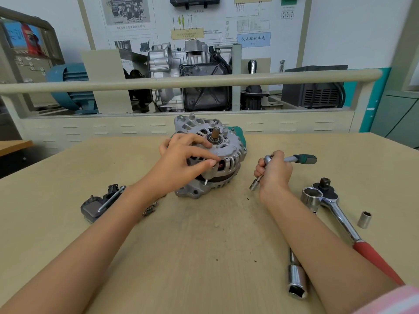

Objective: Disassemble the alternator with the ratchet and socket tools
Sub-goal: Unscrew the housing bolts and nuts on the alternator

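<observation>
"Where was the alternator (212,155) just then?"

"On the bench (204,245), standing on its rear housing with the shaft up, directly under the left hand (181,164). That hand lay spread over the front housing, fingers partly curled on the rim, gripping nothing else; I'd say it was steadying the body."

"And the other?"

"The right hand (273,175) was closed round the head of the small ratchet (292,158), just right of the alternator, its long socket (255,183) pointing down and clear of any bolt. Probably ready for the next through-bolt."

"The loose parts?"

"Removed pieces (99,203) sat outside the left forearm; the big ratchet (344,223) and spare sockets (364,219) lay beyond the right wrist, within reach."
</observation>
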A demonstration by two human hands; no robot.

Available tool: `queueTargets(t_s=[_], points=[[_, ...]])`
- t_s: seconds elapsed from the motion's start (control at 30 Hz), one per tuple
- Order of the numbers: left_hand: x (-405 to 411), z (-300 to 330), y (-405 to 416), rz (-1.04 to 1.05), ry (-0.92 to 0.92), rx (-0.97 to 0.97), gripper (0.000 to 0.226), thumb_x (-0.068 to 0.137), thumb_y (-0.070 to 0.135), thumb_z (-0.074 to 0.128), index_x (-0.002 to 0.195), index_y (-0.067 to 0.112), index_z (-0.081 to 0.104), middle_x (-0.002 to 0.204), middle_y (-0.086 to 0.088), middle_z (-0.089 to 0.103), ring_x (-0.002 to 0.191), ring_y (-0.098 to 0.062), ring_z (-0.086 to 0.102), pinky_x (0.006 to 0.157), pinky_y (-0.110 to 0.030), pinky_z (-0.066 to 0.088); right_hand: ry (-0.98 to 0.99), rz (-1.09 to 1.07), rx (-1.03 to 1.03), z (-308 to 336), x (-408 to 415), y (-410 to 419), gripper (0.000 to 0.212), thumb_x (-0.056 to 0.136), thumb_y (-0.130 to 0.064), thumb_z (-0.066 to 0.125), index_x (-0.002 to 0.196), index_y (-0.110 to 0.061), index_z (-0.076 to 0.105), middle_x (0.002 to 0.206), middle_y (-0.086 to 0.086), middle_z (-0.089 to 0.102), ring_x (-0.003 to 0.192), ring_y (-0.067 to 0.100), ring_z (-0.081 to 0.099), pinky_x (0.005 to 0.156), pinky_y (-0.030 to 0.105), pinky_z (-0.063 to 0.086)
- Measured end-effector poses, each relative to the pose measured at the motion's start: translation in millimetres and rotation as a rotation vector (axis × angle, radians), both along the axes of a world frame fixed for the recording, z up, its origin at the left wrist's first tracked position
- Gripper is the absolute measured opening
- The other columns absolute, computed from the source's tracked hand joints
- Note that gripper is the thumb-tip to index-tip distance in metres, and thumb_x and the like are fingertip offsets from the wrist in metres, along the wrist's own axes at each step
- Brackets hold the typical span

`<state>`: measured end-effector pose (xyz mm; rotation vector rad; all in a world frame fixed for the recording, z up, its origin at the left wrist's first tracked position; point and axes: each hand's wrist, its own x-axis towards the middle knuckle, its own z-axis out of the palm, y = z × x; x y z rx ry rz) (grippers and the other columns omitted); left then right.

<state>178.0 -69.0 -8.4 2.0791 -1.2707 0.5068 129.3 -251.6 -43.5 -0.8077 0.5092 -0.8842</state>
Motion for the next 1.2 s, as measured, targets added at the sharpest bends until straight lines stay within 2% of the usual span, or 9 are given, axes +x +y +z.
queueTargets(t_s=[0.1, 0.2, 0.47, 0.57, 0.67, 0.73, 0.83, 0.97, 1.2], points=[[-0.8, 2.3, -4.2, 0.009, 0.12, -0.062, 0.008, 0.075, 0.036, 0.071, 0.078, 0.042, 0.068, 0.102, 0.022, 0.057, 0.113, -0.01, 0.042, 0.103, -0.049, 0.03, 0.017, 0.007, -0.006, -0.6, 0.7, 0.2, 0.025, 0.09, -0.008, 0.032, 0.066, -0.015, 0.031, 0.057, 0.003, 0.034, 0.038, 0.01, 0.026, 0.038, 0.017, 0.02], [-4.4, -1.9, -13.7, 0.128, 0.072, -0.193, 0.016, 0.066, 0.042, 0.077, 0.06, 0.035, 0.064, 0.089, 0.022, 0.06, 0.104, -0.004, 0.047, 0.1, -0.03, 0.019, 0.021, 0.008, -0.006, -1.2, 0.8, -0.1, 0.025, 0.09, -0.008, 0.032, 0.066, -0.015, 0.031, 0.056, 0.003, 0.035, 0.036, 0.009, 0.027, 0.038, 0.017, 0.02], [-18.1, -0.4, -15.6, 0.246, -0.42, -0.319, 0.027, 0.074, 0.043, 0.072, 0.065, 0.02, 0.063, 0.077, 0.011, 0.065, 0.092, -0.01, 0.056, 0.1, -0.032, 0.014, 0.055, 0.0, 0.014, -1.9, 1.2, -1.2, 0.025, 0.09, -0.009, 0.032, 0.065, -0.014, 0.032, 0.054, 0.003, 0.036, 0.03, 0.007, 0.026, 0.036, 0.015, 0.02], [-21.7, 21.8, -5.7, 0.187, -0.247, -0.53, 0.022, 0.077, 0.045, 0.068, 0.073, 0.024, 0.063, 0.078, 0.017, 0.063, 0.085, -0.003, 0.057, 0.101, -0.035, 0.03, 0.056, -0.001, 0.022, -2.2, 1.3, -1.6, 0.026, 0.09, -0.009, 0.032, 0.064, -0.014, 0.032, 0.054, 0.002, 0.036, 0.031, 0.007, 0.026, 0.037, 0.015, 0.019], [-13.4, 49.3, 19.5, 0.129, 0.067, -0.736, 0.016, 0.079, 0.041, 0.069, 0.072, 0.028, 0.064, 0.063, 0.018, 0.063, 0.063, 0.006, 0.056, 0.069, -0.015, 0.047, 0.056, -0.009, 0.036, -2.2, 1.0, -2.8, 0.027, 0.09, -0.009, 0.032, 0.063, -0.013, 0.032, 0.053, 0.002, 0.036, 0.031, 0.007, 0.025, 0.037, 0.015, 0.019], [-3.4, 56.3, 38.1, 0.229, 0.226, -0.632, 0.018, 0.079, 0.044, 0.068, 0.07, 0.027, 0.065, 0.062, 0.017, 0.063, 0.06, 0.007, 0.054, 0.058, -0.009, 0.042, 0.06, -0.009, 0.047, -2.4, 1.0, -3.2, 0.028, 0.09, -0.009, 0.033, 0.063, -0.014, 0.032, 0.053, 0.002, 0.036, 0.03, 0.007, 0.025, 0.038, 0.016, 0.019], [15.6, 40.9, 60.6, 0.431, 0.398, -0.284, 0.024, 0.081, 0.045, 0.064, 0.076, 0.022, 0.068, 0.077, 0.013, 0.064, 0.073, 0.006, 0.053, 0.06, -0.015, 0.035, 0.065, -0.004, 0.055, -3.3, 1.8, -3.2, 0.028, 0.09, -0.011, 0.033, 0.062, -0.015, 0.032, 0.053, 0.002, 0.036, 0.03, 0.007, 0.025, 0.039, 0.018, 0.019], [34.8, 10.7, 80.0, 0.415, 0.604, -0.087, 0.025, 0.083, 0.032, 0.067, 0.083, 0.007, 0.065, 0.071, 0.0, 0.072, 0.064, -0.009, 0.067, 0.066, -0.024, 0.052, 0.071, 0.009, 0.058, -3.6, 2.7, -3.6, 0.028, 0.09, -0.012, 0.033, 0.062, -0.015, 0.032, 0.054, 0.001, 0.036, 0.03, 0.007, 0.025, 0.039, 0.019, 0.02], [52.8, -14.7, 92.6, 0.57, 0.391, 0.162, 0.027, 0.083, 0.036, 0.067, 0.068, 0.014, 0.069, 0.059, 0.006, 0.068, 0.045, 0.0, 0.05, 0.046, -0.015, 0.036, 0.08, 0.027, 0.089, -3.7, 2.3, -6.2, 0.029, 0.091, -0.013, 0.032, 0.062, -0.015, 0.031, 0.056, 0.002, 0.036, 0.038, 0.01, 0.026, 0.038, 0.019, 0.021]])
